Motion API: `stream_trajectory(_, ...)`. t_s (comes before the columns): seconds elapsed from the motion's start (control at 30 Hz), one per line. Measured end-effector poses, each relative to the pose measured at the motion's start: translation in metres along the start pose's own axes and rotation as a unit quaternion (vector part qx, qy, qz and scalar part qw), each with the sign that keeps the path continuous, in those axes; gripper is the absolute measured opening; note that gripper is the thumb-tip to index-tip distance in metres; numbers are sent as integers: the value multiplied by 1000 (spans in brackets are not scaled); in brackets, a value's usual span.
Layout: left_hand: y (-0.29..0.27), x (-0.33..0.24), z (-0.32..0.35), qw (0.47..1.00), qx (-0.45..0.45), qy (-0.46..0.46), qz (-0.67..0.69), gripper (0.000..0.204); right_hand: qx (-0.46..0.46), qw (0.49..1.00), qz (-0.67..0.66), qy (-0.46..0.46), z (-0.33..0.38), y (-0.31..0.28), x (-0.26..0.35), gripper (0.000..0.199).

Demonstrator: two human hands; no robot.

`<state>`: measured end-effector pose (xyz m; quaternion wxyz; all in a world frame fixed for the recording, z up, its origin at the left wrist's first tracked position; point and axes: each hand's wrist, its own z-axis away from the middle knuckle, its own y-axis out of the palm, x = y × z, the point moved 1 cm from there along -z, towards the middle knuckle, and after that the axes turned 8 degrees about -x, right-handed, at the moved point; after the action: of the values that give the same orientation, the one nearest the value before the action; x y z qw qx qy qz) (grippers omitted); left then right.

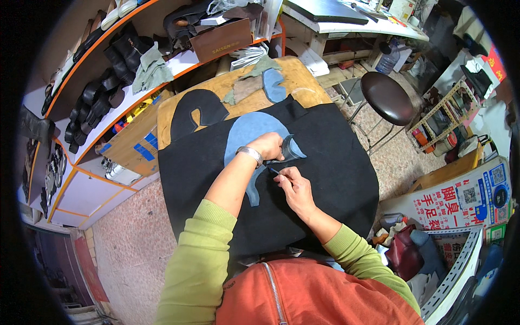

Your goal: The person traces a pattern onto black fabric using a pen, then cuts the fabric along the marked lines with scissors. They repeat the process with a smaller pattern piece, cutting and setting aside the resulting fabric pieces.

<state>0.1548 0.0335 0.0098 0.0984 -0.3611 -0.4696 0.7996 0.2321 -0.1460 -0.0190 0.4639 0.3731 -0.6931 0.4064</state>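
A large black sheet (pixel 336 157) of leather or cloth covers most of the wooden table. On it lies a blue shoe-upper pattern piece (pixel 244 127), rounded at the far end, with a narrow strip running toward me. Its right part curls up, showing a greyish edge. My left hand (pixel 266 146) has its fingers bent and pressed down on this piece beside the curl. Just to the right and nearer, my right hand (pixel 296 189) pinches a slim dark pen-like tool (pixel 272 170). Its tip is at the blue piece's inner edge, partly hidden by my left hand.
Beyond the sheet's far edge lie a black cut piece (pixel 197 111), a smaller blue piece (pixel 274 85) and greenish scraps (pixel 252 81) on the wooden table (pixel 303 73). Shoe shelves (pixel 116 97) stand left. A round stool (pixel 386 96) and a bin of scraps (pixel 449 271) are right.
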Motion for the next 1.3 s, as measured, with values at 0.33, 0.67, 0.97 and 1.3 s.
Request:
stream_trajectory(0.33, 1, -4, -2, 1000, 6, -4, -28, 33, -9, 999, 28, -25, 0, 1, 2, 10)
stream_trajectory(0.67, 3, -4, -1, 1000, -21, 12, -18, 30, -80, 995, 53, -5, 0, -26, -13, 7)
stream_trajectory(0.97, 1, -4, 2, 998, -26, 25, -44, 33, -143, 988, 50, 38, -7, -68, -18, 10)
stream_trajectory(1.3, -6, -1, 36, 987, 23, 38, 153, 40, -194, 980, -47, 0, -7, -70, -20, 22)
